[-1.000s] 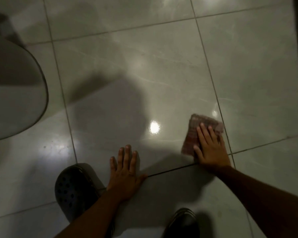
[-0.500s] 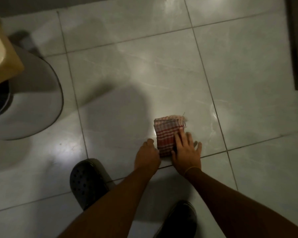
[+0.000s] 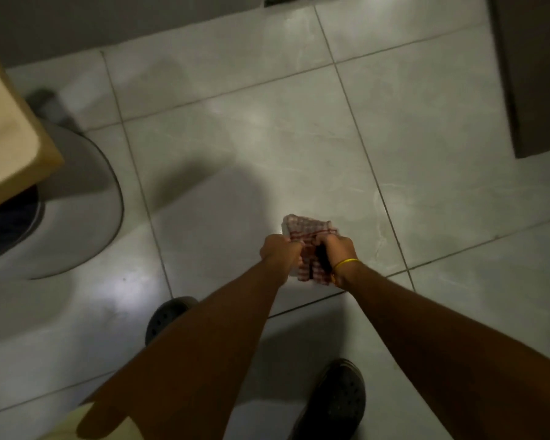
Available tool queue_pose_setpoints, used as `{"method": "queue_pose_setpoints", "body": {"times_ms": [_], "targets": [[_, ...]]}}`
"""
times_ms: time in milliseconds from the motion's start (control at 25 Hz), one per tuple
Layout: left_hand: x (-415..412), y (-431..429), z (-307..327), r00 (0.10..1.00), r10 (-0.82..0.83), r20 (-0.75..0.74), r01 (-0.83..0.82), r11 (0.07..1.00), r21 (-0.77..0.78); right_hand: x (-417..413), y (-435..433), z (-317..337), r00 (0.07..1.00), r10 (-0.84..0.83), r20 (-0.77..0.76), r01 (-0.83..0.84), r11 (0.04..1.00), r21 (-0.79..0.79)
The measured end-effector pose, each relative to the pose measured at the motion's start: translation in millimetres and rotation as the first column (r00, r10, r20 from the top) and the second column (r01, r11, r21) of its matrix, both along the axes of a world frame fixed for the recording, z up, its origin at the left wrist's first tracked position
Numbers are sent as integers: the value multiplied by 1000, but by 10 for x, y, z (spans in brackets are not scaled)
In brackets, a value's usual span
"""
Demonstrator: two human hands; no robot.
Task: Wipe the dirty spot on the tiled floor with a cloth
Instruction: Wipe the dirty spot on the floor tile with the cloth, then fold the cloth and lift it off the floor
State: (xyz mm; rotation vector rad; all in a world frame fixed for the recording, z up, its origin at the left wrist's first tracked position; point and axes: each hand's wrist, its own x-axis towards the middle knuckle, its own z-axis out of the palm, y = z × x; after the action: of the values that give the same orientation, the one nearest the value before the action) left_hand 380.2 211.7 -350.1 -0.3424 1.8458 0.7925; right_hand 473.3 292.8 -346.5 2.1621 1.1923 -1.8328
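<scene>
Both fists clamped on the checked cloth — left hand, right hand (yellow wristband) — above the tiled floor.

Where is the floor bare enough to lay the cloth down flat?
Bare tile lies ahead of the cloth, up to the grey wall, and right of it toward the dark cabinet. Crowded: round grey base at left, shoes near both hands.
</scene>
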Motion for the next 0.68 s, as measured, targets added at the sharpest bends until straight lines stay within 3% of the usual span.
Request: {"method": "queue_pose_setpoints", "body": {"times_ms": [240, 440, 520, 680], "targets": [[-959, 32, 1608, 992, -75, -101, 97, 968, 233, -713, 138, 1638, 963, -42, -268, 71, 992, 103], [-2138, -229, 2821, 954, -144, -262, 237, 899, 369, -1761, 102, 2905, 864, 306, -399, -208, 940, 271], [-2634, -449, 3178, 908, -170, -383, 301, 900, 314, -2301, -9, 3260, 805, 468, -364, -337, 867, 368], [-3368, -1097, 3511, 701, -262, -663, 431, 896, 102, -3283, -444, 3560, 664, 708, -241, -540, 677, 500]]}}
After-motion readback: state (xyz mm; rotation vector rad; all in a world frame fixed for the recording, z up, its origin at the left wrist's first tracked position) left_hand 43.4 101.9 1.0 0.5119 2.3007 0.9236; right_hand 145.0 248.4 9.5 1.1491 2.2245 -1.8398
